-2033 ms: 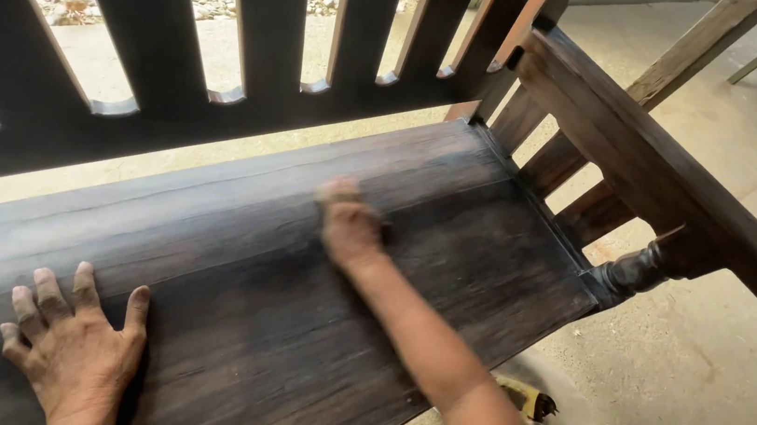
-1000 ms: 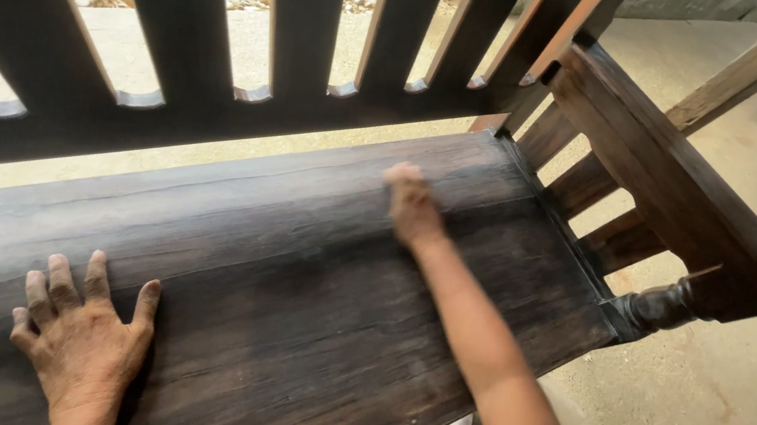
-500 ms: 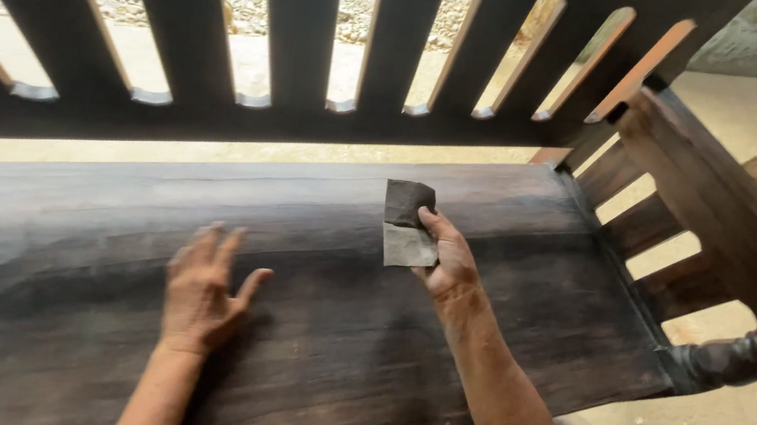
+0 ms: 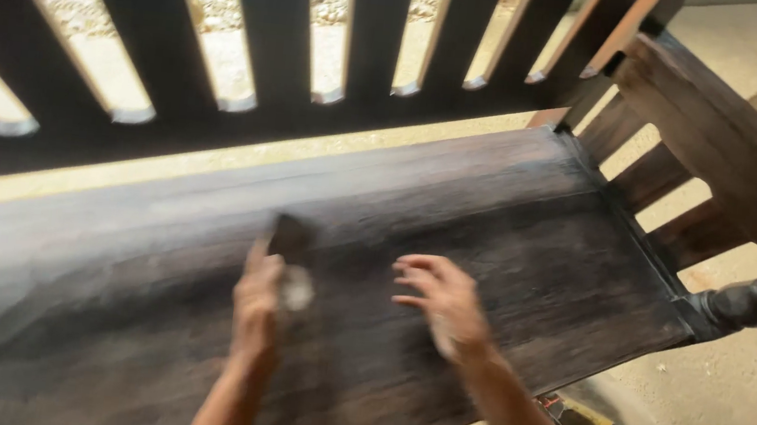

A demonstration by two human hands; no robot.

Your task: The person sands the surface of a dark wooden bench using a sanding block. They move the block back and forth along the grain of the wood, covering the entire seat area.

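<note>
1. At nine o'clock: dark-stained wooden bench seat (image 4: 106,306), long grain running from lower left to upper right; surface dull and dusty grey toward the left; blurred by motion.
2. At twelve o'clock: slatted backrest (image 4: 275,33), dark uprights with pale sunlit ground and gravel showing through the gaps.
3. Just left of centre: left hand (image 4: 258,308), fingers closed in a pinch on a folded piece of sandpaper (image 4: 290,250); dark upper half, paler lower fold; sheet held just above or against the seat, contact too blurred to tell.
4. Just right of centre: right hand (image 4: 444,304), fingers loosely curled and spread, gripping nothing, hovering close over the boards.
5. At three o'clock: armrest (image 4: 732,147) with short slats beneath and a turned front post (image 4: 744,302) at the seat corner.
6. At five o'clock: on the concrete floor (image 4: 732,418) below the seat edge, a yellow and black tool (image 4: 586,424), kind unclear.
7. For good sanding, judged from this view: sheet best laid flat under the fingers; strokes along the grain, never across; even, light pressure; free hand braced on the seat; dusty grey patches toward nine o'clock worth overlapping passes.
</note>
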